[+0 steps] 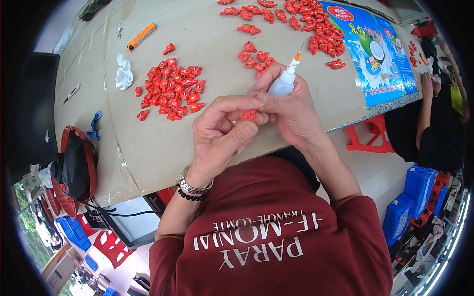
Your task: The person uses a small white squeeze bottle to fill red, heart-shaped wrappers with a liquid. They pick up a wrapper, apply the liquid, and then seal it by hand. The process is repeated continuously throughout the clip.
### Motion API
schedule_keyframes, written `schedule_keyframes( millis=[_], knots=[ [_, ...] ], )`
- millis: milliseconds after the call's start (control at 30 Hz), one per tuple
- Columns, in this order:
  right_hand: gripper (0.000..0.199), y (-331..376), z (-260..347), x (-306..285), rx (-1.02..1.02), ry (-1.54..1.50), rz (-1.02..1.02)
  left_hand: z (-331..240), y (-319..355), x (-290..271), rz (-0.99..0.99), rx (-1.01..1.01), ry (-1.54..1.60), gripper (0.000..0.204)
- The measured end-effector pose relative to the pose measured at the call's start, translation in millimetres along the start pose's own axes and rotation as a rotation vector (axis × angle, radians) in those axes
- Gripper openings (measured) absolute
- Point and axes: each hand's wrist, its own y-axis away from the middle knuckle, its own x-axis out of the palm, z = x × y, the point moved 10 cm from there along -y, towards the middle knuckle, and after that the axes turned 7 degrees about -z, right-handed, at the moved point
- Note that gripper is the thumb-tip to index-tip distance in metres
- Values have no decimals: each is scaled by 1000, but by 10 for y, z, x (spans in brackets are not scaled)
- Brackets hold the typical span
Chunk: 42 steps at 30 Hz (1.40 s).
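Observation:
Close to the table's near edge, my left hand (219, 130) pinches a small red plastic figure piece (249, 115) between its fingers. My right hand (300, 111) is closed around a white squeeze bottle (282, 86) with an orange-based needle tip pointing up and away. Its fingertips meet those of the left hand beside the red piece. A heap of similar red pieces (170, 89) lies to the left of my hands. Just beyond the hands is a smaller group of red pieces (248, 60), partly hidden by my right hand.
A larger heap of red pieces (316, 24) lies at the far side, beside a blue printed sheet (377, 54). At left are an orange box (141, 37), crumpled tissue (123, 72), a pen-like tool (72, 93) and a dark bag (79, 165). Another person (427, 108) sits at right.

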Motion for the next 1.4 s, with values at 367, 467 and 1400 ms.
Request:
schedule_keyframes(
  millis=[367,467,1400],
  knots=[
    [19,25,55,8,-5,3,-22,-9,-12,-68,-66,-21,-32,30],
    [16,11,41,19,-18,3,-27,-43,-7,-46,-86,5,-62,31],
    [30,525,472,-325,-785,436,-47,126,83,-459,-350,-112,-313,35]
  ],
)
